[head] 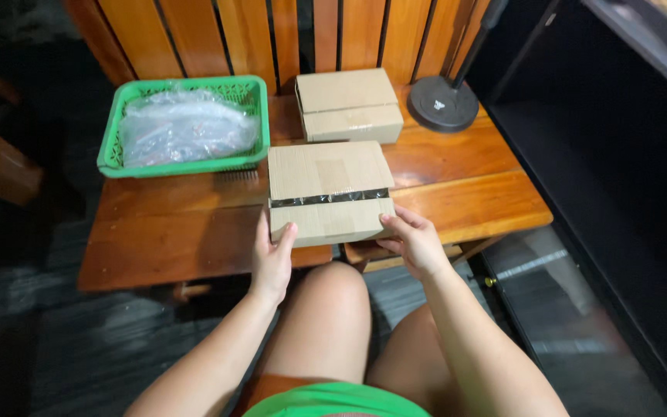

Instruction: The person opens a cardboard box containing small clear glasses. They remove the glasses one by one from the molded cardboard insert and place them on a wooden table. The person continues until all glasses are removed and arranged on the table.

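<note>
Resting at the near edge of the wooden worktop [194, 232], a closed cardboard box [329, 189] is gripped from both ends. A strip of dark tape [330, 198] is seen across its top, running side to side over the flap seam; the box is held flat, seemingly so that the taped face stays up and level. The left hand [272, 259] is pressed against the box's left end, thumb up on the front corner, fingers partly hidden behind the side. The right hand [412, 241] is set on the right front corner, fingers curled onto the edge. Both hands are closed on the box, which lies between them and just ahead of the knees; part of it appears to overhang the worktop edge, though this cannot be confirmed.

Behind it, apart by a narrow gap, a second cardboard box [349, 104] is noted, closed and untaped as far as can be told. To the left, a green plastic basket [125, 100] is placed well apart from the hands, holding clear plastic wrap or bags [187, 127]. At the far right corner, a round black stand base [441, 104] with a pole is set against the slatted wooden back [248, 35].
</note>
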